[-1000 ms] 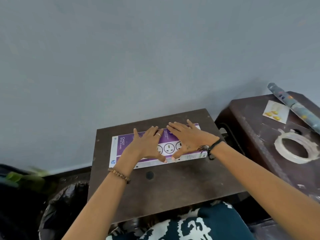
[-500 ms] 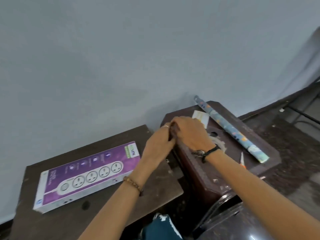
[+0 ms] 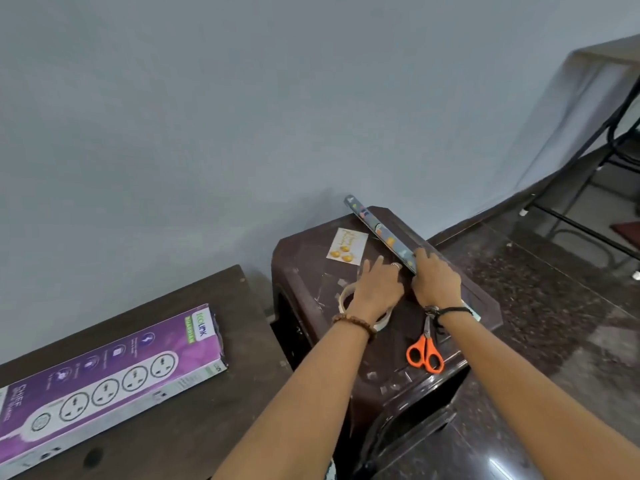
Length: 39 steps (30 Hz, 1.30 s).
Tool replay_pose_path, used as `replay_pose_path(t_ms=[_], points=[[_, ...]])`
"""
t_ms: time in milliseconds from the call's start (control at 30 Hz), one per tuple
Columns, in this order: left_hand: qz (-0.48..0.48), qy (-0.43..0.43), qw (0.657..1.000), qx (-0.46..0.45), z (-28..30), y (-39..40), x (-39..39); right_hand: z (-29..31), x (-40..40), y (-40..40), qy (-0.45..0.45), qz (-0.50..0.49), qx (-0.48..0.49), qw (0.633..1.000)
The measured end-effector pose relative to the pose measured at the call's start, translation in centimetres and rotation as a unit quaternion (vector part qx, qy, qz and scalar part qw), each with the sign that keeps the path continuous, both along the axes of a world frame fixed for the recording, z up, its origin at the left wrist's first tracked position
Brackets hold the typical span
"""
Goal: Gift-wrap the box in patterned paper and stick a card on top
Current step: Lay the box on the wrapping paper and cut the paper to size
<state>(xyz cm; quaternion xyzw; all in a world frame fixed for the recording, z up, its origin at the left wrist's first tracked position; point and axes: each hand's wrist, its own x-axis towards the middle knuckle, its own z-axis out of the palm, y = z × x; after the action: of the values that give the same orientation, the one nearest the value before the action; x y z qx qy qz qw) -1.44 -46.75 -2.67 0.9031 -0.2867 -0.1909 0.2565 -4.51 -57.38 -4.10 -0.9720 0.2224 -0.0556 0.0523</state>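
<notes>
Dark stool (image 3: 304, 258): our right hand (image 3: 437, 282) seemingly curls onto the paper roll (image 3: 384, 237), running diagonally away; our left hand (image 3: 377, 289), fingers straight, lies just beside.

The purple box (image 3: 114, 379) at lower left runs past the frame's left edge, its near end cut off. At center right, the right hand (image 3: 437, 282) covers the middle of the patterned paper roll (image 3: 379, 230); whether its fingers curl around the roll cannot be told. The left hand (image 3: 377, 289) and wrist hide part of the tape ring (image 3: 344, 299). Writing on the card (image 3: 347, 244) is too small to read. The scissors' (image 3: 425, 353) blade tips vanish beneath the right wrist.
</notes>
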Motion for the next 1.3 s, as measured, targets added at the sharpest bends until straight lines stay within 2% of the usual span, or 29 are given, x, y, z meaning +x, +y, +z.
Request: replay_pose_path(t_ms=[67, 133, 200, 300, 433, 567, 733, 833, 1000, 1133, 1233, 1267, 1300], points=[[0.058, 0.028, 0.994, -0.091, -0.4, -0.2, 0.3, 0.5, -0.1, 0.2, -0.038, 0.004, 0.012, 0.999], [0.157, 0.079, 0.959, -0.221, 0.2, -0.1, 0.1, 1.6, -0.1, 0.8, -0.087, 0.017, 0.042, 0.995], [0.252, 0.155, 0.893, -0.341, 1.2, 0.6, 0.1, 3.4, -0.3, 2.1, -0.144, 0.037, 0.099, 0.984], [0.321, 0.244, 0.770, -0.495, 2.8, 3.2, -0.2, 6.0, -0.8, 5.6, -0.198, 0.099, 0.205, 0.954], [0.378, 0.193, 0.713, -0.558, 4.7, 10.4, -1.5, 8.2, -1.6, 11.9, -0.197, 0.197, 0.338, 0.899], [0.459, 0.164, 0.639, -0.595, 5.7, 19.8, -4.7, 8.7, -2.2, 18.7, -0.093, 0.265, 0.491, 0.825], [0.535, 0.145, 0.624, -0.550, 4.1, 28.4, -7.7, 5.9, -2.9, 26.0, 0.049, 0.334, 0.534, 0.775], [0.555, 0.176, 0.588, -0.561, 2.2, 32.0, -8.6, 4.2, -2.6, 29.0, 0.080, 0.330, 0.544, 0.767], [0.567, 0.194, 0.559, -0.574, -0.7, 35.3, -9.1, 2.4, -2.0, 32.6, 0.071, 0.358, 0.412, 0.835], [0.565, 0.198, 0.568, -0.564, -1.5, 36.0, -8.8, 1.1, -0.8, 34.5, 0.115, 0.398, 0.244, 0.877], [0.572, 0.185, 0.552, -0.578, -2.2, 36.6, -8.1, 0.8, 0.7, 35.1, 0.059, 0.424, 0.113, 0.896], [0.587, 0.161, 0.557, -0.565, -2.5, 36.9, -7.7, 0.7, 1.4, 35.3, 0.046, 0.430, 0.102, 0.896], [0.605, 0.123, 0.580, -0.532, -2.8, 37.3, -7.3, 0.6, 2.1, 35.3, 0.039, 0.435, 0.100, 0.894]])
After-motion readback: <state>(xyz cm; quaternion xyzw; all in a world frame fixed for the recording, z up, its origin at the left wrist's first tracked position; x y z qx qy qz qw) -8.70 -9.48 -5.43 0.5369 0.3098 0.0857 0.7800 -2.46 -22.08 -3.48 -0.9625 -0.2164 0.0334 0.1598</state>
